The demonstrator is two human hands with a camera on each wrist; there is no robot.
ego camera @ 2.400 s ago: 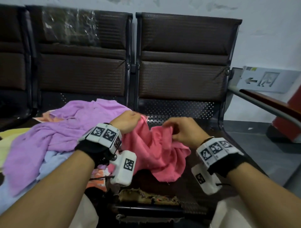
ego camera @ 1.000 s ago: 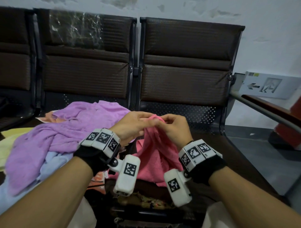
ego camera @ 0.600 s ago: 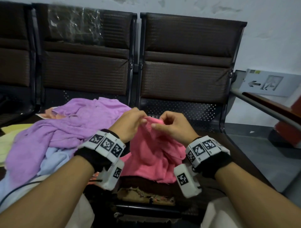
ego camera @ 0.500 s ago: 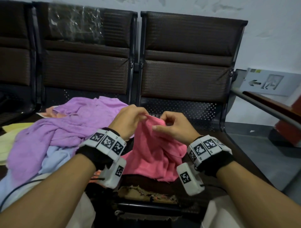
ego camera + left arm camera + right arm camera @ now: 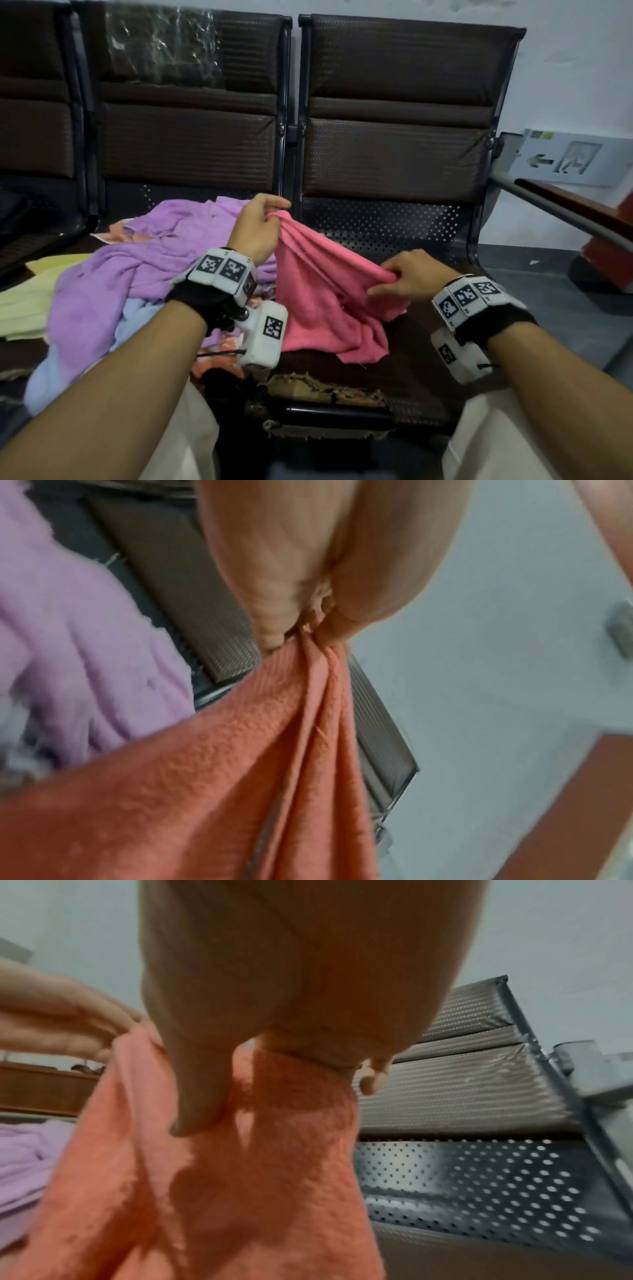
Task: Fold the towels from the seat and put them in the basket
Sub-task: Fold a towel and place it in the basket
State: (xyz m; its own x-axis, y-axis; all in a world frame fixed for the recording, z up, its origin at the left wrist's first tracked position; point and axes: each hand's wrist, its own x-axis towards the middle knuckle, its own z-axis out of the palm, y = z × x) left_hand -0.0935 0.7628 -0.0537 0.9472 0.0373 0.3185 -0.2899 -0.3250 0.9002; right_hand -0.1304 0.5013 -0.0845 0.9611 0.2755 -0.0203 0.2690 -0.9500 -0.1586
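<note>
A nubby, matt pink cloth towel (image 5: 329,291) and soft lilac cloth towel (image 5: 113,274) lie on a dark bench (image 5: 404,144) of textured padding and perforated metal.

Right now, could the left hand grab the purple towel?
Probably not yet. The left hand is busy pinching a corner of the pink towel. The purple towel lies right beside it on top of the pile, uncovered, so it looks reachable once that hand lets go.

Dark padded chairs (image 5: 404,113) (perforated metal frames), pale wall (image 5: 575,61), grey floor (image 5: 561,308).
</note>
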